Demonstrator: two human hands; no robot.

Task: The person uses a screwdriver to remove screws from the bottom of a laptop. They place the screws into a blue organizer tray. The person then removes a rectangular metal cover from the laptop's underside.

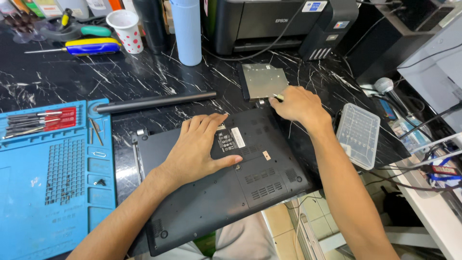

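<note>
The right hand (297,106) has its fingers (278,98) pinched together on a small, pale, slim tool or tip, right at the near edge of the bare optical drive (263,80) that lies just beyond the laptop's far right corner. The left hand (199,147) lies flat with fingers (207,121) spread, pressing on the upturned black laptop (250,178), which sits bottom up in the middle of the tabletop (57,77), its near corner hanging past the edge

The laptop looks stiff and fairly heavy, with a smooth plastic base that could slide on the marble-patterned top; a flat palm or a grip on both side edges would suit it. The drive looks light, thin and easily bent, best held by its edges

A white rectangular label (238,137) and a darker sticker lie on the base beside the left fingertips. At left, a blue work mat (53,202) with a red tool holder. Far left stand a white paper cup (126,30) with red dots and a pale blue cylinder (186,30); a black printer (274,24) with a small blue-and-white sticker is behind. A clear plastic box (358,135) lies at right
</note>
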